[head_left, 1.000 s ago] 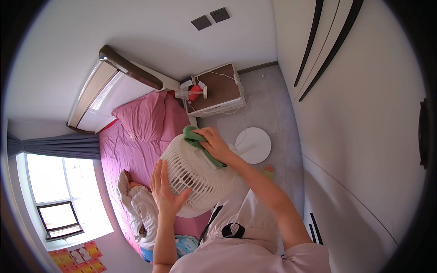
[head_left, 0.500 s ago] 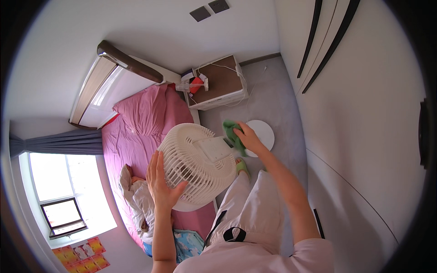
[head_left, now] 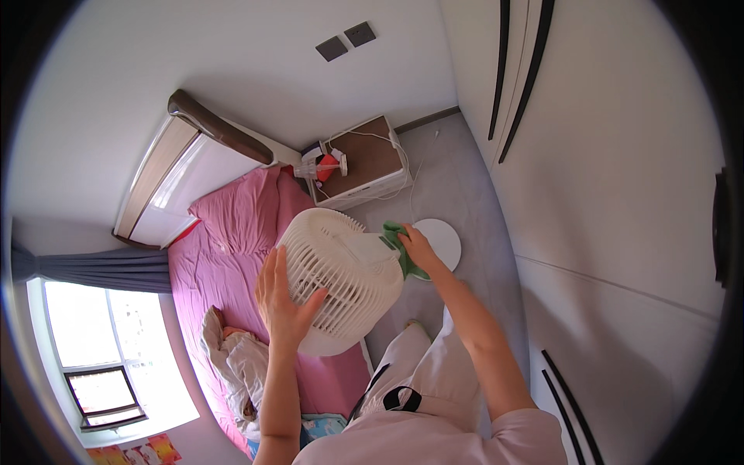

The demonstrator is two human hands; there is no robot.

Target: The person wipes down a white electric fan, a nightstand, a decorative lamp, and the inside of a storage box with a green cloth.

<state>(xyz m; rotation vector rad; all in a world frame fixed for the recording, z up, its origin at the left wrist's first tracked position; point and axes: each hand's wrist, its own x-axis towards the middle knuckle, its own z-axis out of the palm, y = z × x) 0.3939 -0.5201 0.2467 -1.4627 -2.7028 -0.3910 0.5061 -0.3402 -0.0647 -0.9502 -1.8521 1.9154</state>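
A white standing fan is in front of me, its round slatted head [head_left: 345,298] tilted. My left hand [head_left: 284,304] rests against the left side of the grille, thumb and fingers spread apart. With my right hand [head_left: 419,248] I grip a green cloth [head_left: 392,232], pressed around the fan's neck just behind the head. Part of the cloth hangs below my fingers. Past that hand, the fan's round white base [head_left: 444,246] shows on the grey floor. The pole between neck and base is mostly hidden.
A bed with pink sheets [head_left: 225,271] lies to the left, a crumpled beige garment [head_left: 232,364] on it. Beyond the fan stands a brown-topped nightstand [head_left: 364,163] with a white cord trailing to the floor. White wardrobe doors [head_left: 589,209] line the right.
My right hand has brought the green cloth slightly lower and closer around the fan's neck. My left hand stays on the grille. The whole view has shifted a little.
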